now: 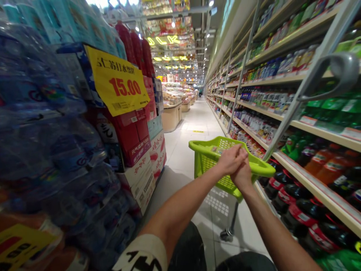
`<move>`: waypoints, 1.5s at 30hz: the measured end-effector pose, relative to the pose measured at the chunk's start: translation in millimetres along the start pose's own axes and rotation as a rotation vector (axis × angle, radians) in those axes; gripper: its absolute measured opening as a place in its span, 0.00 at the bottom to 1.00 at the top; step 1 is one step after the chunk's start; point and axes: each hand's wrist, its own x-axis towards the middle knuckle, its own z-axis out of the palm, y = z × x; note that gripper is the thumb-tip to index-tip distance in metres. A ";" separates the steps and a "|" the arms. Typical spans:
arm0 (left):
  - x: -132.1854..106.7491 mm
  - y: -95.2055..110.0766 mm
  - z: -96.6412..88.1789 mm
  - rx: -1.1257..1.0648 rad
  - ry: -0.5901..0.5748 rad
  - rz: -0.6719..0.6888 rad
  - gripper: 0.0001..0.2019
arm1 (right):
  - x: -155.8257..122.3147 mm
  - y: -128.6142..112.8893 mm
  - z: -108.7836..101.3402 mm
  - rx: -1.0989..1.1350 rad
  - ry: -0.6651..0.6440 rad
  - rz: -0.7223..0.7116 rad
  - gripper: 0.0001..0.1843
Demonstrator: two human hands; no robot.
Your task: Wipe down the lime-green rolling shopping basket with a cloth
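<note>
A lime-green shopping cart (203,160) with a perforated basket stands right in front of me on the floor. My left hand (231,158) and my right hand (241,171) meet at its near rim, which serves as the handle. Both are closed and pressed against each other there, so the fingers partly hide one another and the rim under them. Inside the basket, a small pale item (218,149) shows in part beyond my left hand. Below, a caster wheel (226,235) rests on the white tiles.
Shelves of bottled drinks (282,99) line the right side. At left rise shrink-wrapped bottle packs (64,150) and stacked drink cartons (138,137), with a yellow price sign (121,81) jutting out. Bulk counters (170,116) stand farther along the aisle (199,113), where a distant person (200,92) is visible.
</note>
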 end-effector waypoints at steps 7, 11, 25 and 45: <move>5.6 -4.7 22.9 0.185 -0.016 0.042 0.19 | 13.0 23.7 -39.9 -0.023 -0.178 0.052 0.36; 10.9 -6.9 34.8 0.322 0.029 0.152 0.12 | 14.7 32.2 -51.1 -0.072 -0.164 0.205 0.31; 1.3 -43.6 23.1 0.251 0.193 0.214 0.21 | 0.0 37.1 -23.8 -0.304 0.032 -0.058 0.20; -9.6 -90.1 -5.6 0.424 0.270 0.263 0.14 | -14.6 53.9 -37.0 -0.270 0.115 -0.237 0.17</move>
